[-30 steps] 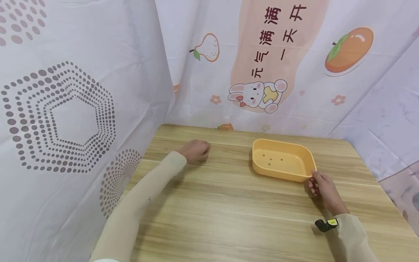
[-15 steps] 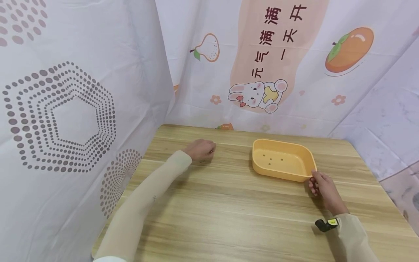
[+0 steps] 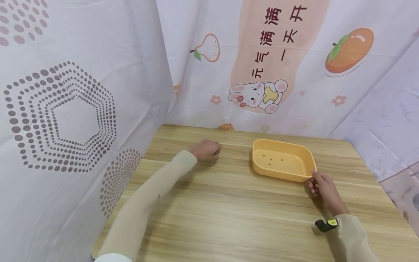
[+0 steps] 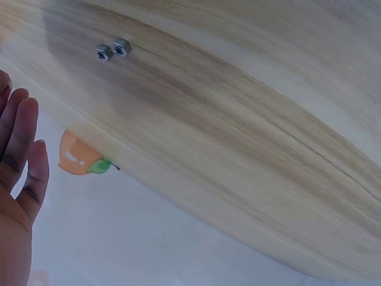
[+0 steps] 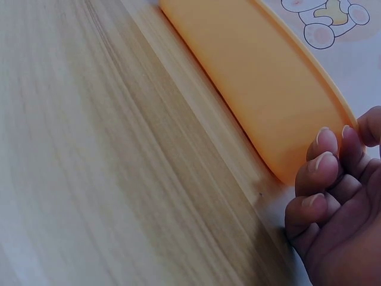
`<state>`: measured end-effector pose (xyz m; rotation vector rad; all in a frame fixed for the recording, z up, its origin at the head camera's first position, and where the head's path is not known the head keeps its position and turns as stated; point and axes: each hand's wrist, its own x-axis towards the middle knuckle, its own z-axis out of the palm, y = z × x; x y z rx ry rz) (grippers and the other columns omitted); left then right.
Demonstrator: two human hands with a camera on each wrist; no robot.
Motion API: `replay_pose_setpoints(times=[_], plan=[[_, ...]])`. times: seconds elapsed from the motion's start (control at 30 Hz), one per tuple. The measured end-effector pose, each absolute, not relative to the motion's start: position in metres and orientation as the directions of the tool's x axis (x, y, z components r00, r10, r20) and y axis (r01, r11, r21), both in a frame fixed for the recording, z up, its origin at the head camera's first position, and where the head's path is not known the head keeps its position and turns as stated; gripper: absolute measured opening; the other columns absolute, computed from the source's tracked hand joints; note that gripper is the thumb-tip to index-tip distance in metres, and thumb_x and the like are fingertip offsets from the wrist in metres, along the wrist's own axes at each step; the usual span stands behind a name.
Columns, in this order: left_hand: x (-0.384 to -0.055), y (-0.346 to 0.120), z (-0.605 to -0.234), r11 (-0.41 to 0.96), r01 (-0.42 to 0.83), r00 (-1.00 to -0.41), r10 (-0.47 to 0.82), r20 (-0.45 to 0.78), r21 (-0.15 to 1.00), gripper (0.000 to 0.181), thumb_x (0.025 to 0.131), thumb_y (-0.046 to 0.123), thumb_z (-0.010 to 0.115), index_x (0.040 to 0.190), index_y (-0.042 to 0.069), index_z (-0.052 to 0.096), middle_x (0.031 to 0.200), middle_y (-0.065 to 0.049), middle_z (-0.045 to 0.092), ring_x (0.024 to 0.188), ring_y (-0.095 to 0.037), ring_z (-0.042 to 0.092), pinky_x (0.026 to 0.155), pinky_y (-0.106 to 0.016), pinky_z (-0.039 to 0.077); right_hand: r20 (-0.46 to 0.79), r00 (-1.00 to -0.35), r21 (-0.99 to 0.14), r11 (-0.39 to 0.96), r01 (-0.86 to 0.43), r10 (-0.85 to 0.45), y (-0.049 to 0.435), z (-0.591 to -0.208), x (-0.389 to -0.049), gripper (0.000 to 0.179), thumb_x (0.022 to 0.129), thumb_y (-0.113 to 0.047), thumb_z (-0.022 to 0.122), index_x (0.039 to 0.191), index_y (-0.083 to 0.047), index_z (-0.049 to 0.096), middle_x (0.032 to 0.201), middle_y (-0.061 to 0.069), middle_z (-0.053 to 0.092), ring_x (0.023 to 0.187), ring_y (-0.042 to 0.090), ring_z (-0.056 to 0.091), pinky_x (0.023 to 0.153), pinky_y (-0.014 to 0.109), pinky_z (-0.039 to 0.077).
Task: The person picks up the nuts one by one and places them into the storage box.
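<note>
My right hand [image 3: 325, 189] pinches the near right corner of a yellow plastic basket [image 3: 284, 176], thumb over the rim and the other fingers bent outside the wall, as the right wrist view [image 5: 339, 220] shows. Several small dark nut-sized pieces [image 3: 270, 159] lie on the basket's floor. My left hand [image 3: 205, 150] hovers over the table left of the basket, its fingers bent. In the left wrist view, two metal hex nuts [image 4: 113, 50] lie side by side on the wood, beyond the left fingers [image 4: 24, 128]. Thumb and index tip are hidden, so I cannot tell whether they pinch anything.
The wood-grain table [image 3: 229, 214] runs back to a printed white cloth [image 3: 203, 83]. Another white cloth [image 3: 140, 72] with dot patterns hangs along the left side. A black wrist mount [image 3: 325, 225] sits at the right sleeve.
My left hand has moved a little to the right, towards the basket. The right hand and the basket have stayed in place.
</note>
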<state>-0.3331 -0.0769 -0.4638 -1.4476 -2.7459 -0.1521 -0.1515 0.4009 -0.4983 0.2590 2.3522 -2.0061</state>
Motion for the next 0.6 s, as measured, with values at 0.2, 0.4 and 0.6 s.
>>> replay_pose_setpoints(times=[0.2,0.4,0.6], plan=[[-0.331,-0.07,-0.46,0.542,0.839,-0.544,0.837,0.068,0.04,0.01,0.1,0.01,0.06,0.092,0.014,0.063,0.084,0.005,0.061,0.072,-0.008,0.053,0.068,-0.026,0.049,-0.137,-0.986,-0.978,0.144,0.15,0.096,0.401,-0.499,-0.151,0.042,0.11,-0.043,0.044,0.086,-0.009,0.052,0.07,-0.005,0.057,0.057,0.008,0.051,0.051,0.024,0.045],[-0.33,-0.063,-0.456,0.537,0.843,-0.538,0.841,0.049,0.032,0.009,0.101,0.011,0.058,0.094,0.014,0.063,0.085,0.004,0.061,0.072,-0.009,0.054,0.068,-0.026,0.049,-0.142,-0.985,-0.979,0.134,0.154,0.095,0.401,-0.499,-0.153,0.042,0.11,-0.042,0.044,0.086,-0.009,0.053,0.07,-0.004,0.057,0.057,0.008,0.051,0.05,0.024,0.045],[-0.331,-0.06,-0.457,0.525,0.851,-0.525,0.848,0.075,0.029,0.011,0.101,0.012,0.06,0.092,0.015,0.062,0.083,0.006,0.06,0.071,-0.008,0.053,0.067,-0.025,0.048,-0.143,-0.985,-0.98,0.125,0.155,0.098,0.402,-0.499,-0.153,0.042,0.11,-0.042,0.045,0.086,-0.009,0.053,0.07,-0.004,0.058,0.057,0.008,0.052,0.05,0.024,0.045]])
